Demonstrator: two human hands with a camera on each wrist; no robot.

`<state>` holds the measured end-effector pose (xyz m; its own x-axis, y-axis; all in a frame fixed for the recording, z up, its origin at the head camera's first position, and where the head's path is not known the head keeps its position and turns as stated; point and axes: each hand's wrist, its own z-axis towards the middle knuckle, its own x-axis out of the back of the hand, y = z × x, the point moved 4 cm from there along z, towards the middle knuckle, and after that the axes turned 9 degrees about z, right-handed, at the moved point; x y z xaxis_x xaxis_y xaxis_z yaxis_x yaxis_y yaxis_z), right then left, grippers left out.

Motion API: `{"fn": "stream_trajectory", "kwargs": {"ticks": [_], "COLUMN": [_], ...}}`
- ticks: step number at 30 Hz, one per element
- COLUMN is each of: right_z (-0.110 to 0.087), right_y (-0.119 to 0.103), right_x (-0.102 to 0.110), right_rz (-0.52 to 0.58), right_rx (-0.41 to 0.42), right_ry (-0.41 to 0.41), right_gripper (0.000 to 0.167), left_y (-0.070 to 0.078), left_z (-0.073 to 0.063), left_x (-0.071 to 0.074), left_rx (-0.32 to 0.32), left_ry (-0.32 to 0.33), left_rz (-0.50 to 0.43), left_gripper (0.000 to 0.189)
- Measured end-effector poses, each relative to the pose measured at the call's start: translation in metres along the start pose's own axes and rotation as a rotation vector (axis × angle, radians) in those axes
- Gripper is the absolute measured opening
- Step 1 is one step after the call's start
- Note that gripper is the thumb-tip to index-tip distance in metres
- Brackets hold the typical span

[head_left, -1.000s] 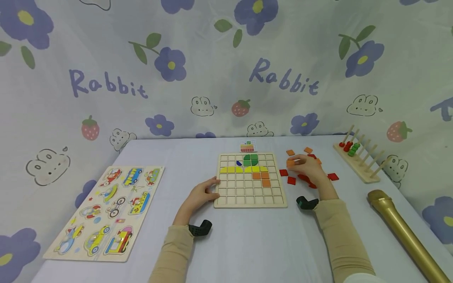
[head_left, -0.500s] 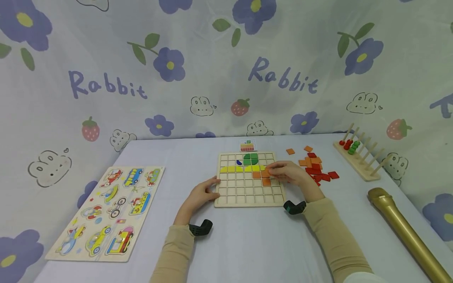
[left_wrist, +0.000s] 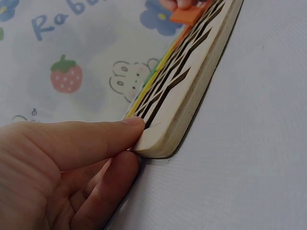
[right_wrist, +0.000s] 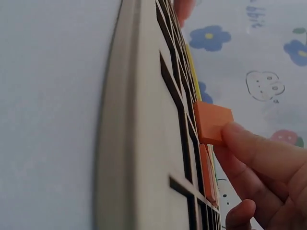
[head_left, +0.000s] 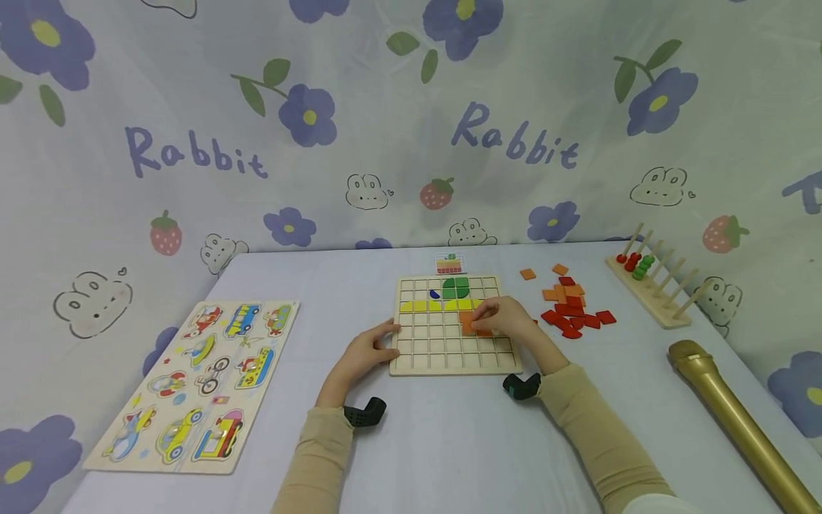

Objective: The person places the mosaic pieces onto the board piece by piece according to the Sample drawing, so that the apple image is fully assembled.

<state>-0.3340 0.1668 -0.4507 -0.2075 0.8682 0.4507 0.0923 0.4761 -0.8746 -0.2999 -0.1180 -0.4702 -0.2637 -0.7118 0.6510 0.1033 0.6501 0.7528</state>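
A wooden grid board (head_left: 420,364) lies flat, with a blue piece, green pieces (head_left: 456,288), a yellow row (head_left: 417,307) and orange tiles set in its cells. My left hand (head_left: 361,358) holds the board's left edge; in the left wrist view a fingertip rests on top and another finger lies against the side. My right hand (head_left: 510,321) pinches an orange square tile (right_wrist: 213,122) between thumb and finger, tilted over the grid. Below it in the right wrist view, another orange piece (right_wrist: 207,175) sits in the board. My right fingers partly cover the orange cells.
Loose orange and red tiles (head_left: 570,310) lie right of the board. A small pattern card (head_left: 449,263) lies behind it. At left is a vehicle puzzle board (head_left: 193,385); at right stand a peg-and-bead rack (head_left: 651,289) and a gold microphone (head_left: 732,421).
My right hand has come from the loose tiles leftward over the board, carrying an orange tile, and has moved slightly further left since. My left hand stays on the board's edge.
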Motion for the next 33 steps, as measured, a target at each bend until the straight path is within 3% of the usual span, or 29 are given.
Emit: {"fn": "stream_trajectory", "kwargs": {"ticks": [14,21,27,33], "right_z": [-0.002,-0.002,-0.004,-0.015], "right_y": [0.000,-0.004,0.000,0.029], "right_x": [-0.004,0.000,0.044,0.105], "right_rz": [-0.077,-0.088,-0.030,0.071], "right_rx": [0.087,0.102,0.095,0.015], "right_ry": [-0.034,-0.028,0.063,0.203], "right_gripper": [0.016,0.024,0.031,0.042], "left_y": [0.003,-0.001,-0.002,0.000], "left_z": [0.000,0.001,0.001,0.000], "left_x": [0.000,0.000,0.001,0.000], "left_rx": [-0.006,0.003,0.007,0.010], "left_ry": [0.009,0.027,0.018,0.012], "left_rz": [-0.003,0.030,0.018,0.007], "left_gripper": [0.050,0.050,0.050,0.050]}}
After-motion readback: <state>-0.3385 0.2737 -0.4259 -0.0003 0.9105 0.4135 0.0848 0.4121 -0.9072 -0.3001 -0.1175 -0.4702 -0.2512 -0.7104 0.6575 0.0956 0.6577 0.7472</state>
